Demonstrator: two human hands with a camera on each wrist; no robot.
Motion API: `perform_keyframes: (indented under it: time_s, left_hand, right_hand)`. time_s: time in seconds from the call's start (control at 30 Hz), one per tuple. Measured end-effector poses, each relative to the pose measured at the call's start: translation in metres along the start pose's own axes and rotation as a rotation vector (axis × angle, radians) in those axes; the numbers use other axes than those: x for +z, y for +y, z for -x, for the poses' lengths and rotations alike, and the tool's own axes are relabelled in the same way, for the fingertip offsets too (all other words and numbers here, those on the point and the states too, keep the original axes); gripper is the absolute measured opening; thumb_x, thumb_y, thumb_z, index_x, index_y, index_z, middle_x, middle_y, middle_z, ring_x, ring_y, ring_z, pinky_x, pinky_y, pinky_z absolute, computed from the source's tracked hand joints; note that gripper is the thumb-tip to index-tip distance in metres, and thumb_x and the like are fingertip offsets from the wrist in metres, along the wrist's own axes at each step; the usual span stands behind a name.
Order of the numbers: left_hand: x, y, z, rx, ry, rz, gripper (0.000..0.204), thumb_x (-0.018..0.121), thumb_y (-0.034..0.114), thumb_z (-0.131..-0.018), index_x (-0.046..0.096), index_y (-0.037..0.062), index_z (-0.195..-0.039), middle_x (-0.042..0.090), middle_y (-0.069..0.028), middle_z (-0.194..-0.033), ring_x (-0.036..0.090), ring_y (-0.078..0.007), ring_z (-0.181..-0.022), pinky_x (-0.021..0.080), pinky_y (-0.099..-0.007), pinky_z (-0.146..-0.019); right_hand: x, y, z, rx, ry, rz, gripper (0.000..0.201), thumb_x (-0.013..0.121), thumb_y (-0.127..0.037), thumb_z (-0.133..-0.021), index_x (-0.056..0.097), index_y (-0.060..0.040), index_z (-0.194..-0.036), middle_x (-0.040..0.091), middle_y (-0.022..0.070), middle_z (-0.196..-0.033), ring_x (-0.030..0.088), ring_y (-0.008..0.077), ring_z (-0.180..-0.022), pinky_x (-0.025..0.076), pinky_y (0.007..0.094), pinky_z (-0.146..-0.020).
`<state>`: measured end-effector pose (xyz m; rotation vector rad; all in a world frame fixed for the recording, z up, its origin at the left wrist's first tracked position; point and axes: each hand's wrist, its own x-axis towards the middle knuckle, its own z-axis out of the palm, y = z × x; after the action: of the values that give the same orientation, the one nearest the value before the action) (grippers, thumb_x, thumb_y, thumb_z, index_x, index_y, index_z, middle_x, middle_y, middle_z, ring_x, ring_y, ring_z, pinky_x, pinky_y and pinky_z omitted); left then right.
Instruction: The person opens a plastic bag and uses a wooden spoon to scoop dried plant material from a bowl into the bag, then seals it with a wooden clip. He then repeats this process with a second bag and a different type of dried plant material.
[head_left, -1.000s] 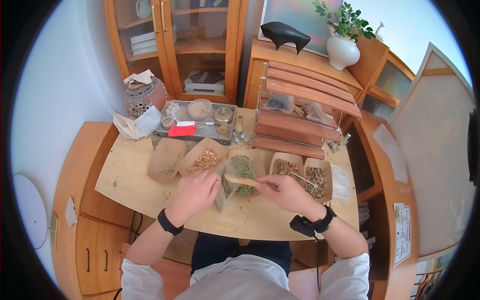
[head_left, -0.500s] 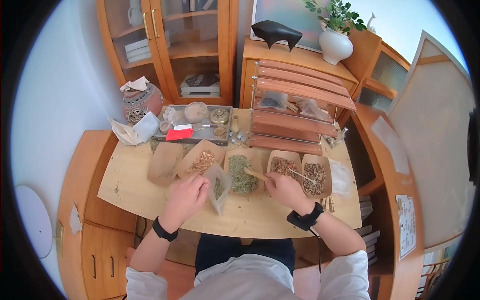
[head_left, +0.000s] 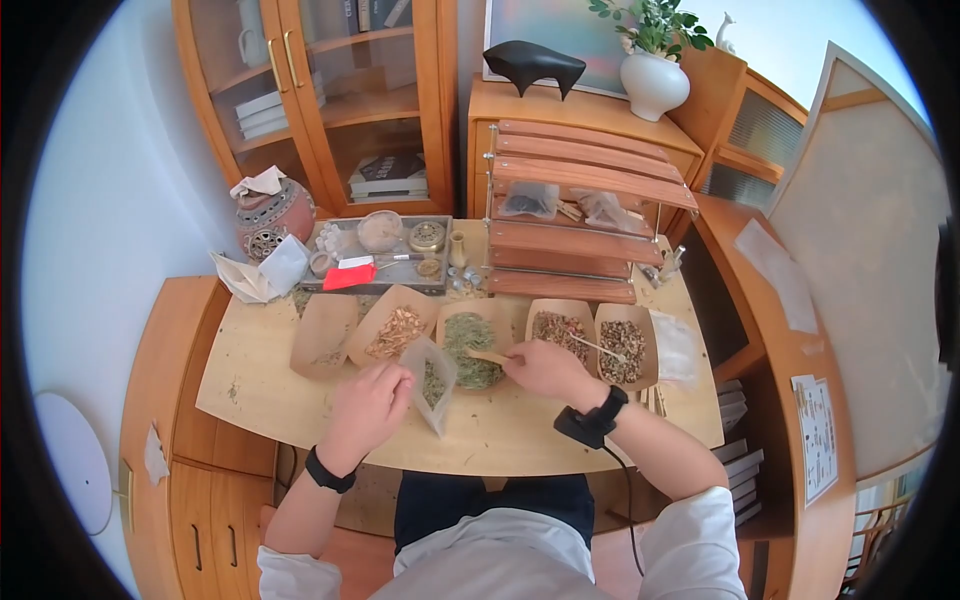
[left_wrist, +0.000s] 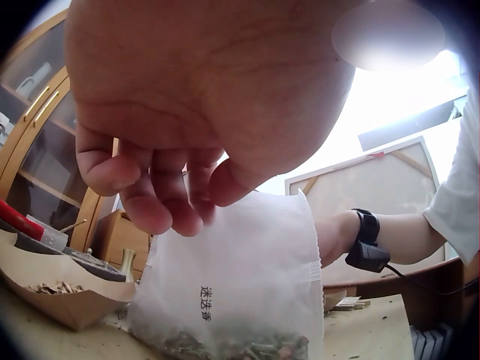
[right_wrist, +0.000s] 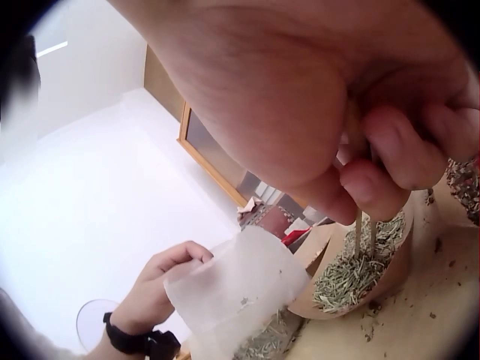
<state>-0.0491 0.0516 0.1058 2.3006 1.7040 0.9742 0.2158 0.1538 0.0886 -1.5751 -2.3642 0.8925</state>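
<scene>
My left hand (head_left: 368, 408) pinches the top edge of a white translucent pouch (left_wrist: 232, 259) with dark printed characters on its front. Dried herb bits (left_wrist: 259, 348) lie in the bottom of the pouch, and its mouth gapes beside the tray. In my right hand (head_left: 550, 370) are slim wooden tongs (head_left: 487, 356). Their two tips (right_wrist: 359, 240) reach down into dried green needle-like herbs (right_wrist: 349, 281). These herbs fill a brown paper tray (head_left: 503, 325) just right of the pouch.
Other paper trays hold wood-coloured chips (head_left: 397, 332), reddish dried bits (head_left: 558, 333) and a dark mix (head_left: 622, 350) with a thin stick across it. Behind stand a grey tray (head_left: 440, 288) of small vessels and a slatted wooden rack (head_left: 570, 238). A clear bag (head_left: 676, 350) lies at right.
The tongs have gone from the pouch's mouth over to the green herbs and dipped into them. My left hand keeps its hold on the pouch. The head view has shifted slightly.
</scene>
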Motion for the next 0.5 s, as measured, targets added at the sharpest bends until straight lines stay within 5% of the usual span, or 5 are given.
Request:
perform_keyframes:
  time_s: [0.33,0.5]
  left_hand:
    - [-0.003,0.001,0.001,-0.005,0.008,-0.029,0.004,0.061,0.009,-0.09,0.063,0.0064,-0.089,0.063,-0.0097,-0.08,0.062,-0.0282,-0.069,0.048,-0.0384,-0.061]
    - [-0.004,0.005,0.0,0.03,0.011,-0.088,0.005,0.061,0.013,-0.091,0.061,0.0084,-0.088,0.061,-0.0088,-0.08,0.063,-0.0288,-0.075,0.049,-0.0396,-0.062]
  right_hand:
    - [0.035,0.002,0.004,-0.186,0.286,0.219,0.021,0.056,-0.023,-0.091,0.072,-0.0133,-0.101,0.07,0.0156,-0.077,0.069,0.035,-0.073,0.056,0.0454,-0.066]
    - [0.022,0.013,0.004,-0.096,0.298,0.093,0.025,0.057,-0.024,-0.091,0.072,-0.0122,-0.107,0.07,0.0175,-0.084,0.069,0.0358,-0.077,0.056,0.0453,-0.07]
